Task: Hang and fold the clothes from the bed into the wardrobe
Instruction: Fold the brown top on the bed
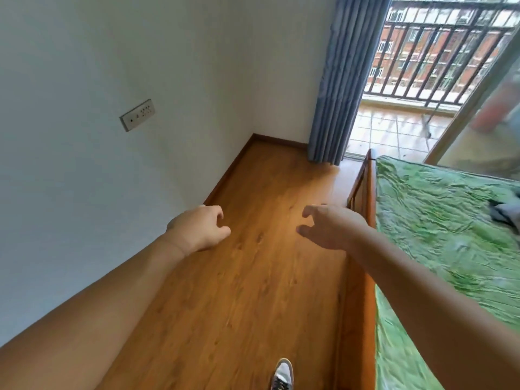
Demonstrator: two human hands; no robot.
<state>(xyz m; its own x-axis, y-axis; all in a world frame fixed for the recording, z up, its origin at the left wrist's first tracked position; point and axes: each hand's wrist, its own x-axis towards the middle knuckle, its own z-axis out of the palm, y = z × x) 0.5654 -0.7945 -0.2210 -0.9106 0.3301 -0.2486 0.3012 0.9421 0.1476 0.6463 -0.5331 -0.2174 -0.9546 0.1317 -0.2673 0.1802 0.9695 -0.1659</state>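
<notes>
Up and to the left of the left hand point(199, 229), a socket plate point(137, 115) is sitting on the white wall, well apart from anything the task needs. That hand is hovering over the wooden floor point(253, 291), its fingers loosely curled, holding nothing. Below and between the two hands, a shoe point(282, 375) is showing at the bottom edge, pointing forward along the boards. The right hand point(329, 226) is hovering level with the left one and near it, likewise loosely curled and empty, its forearm crossing above the wooden bed rail point(363, 291). Beyond this hand, a blue curtain point(343, 80) is hanging beside the balcony doorway. To its right the bed is lying under a crumpled green sheet point(436, 235), and a dark grey garment point(506, 213) is resting on that sheet, well apart from the hand, at the far right edge and only partly showing. No wardrobe is appearing anywhere. By my reading, the person is at the fetching step, with both hands free. The next move is likely calling for a turn toward the bed and a reach across the sheet to gather the garment; whether it is wanting a hanger or a fold cannot be told from so little cloth.
</notes>
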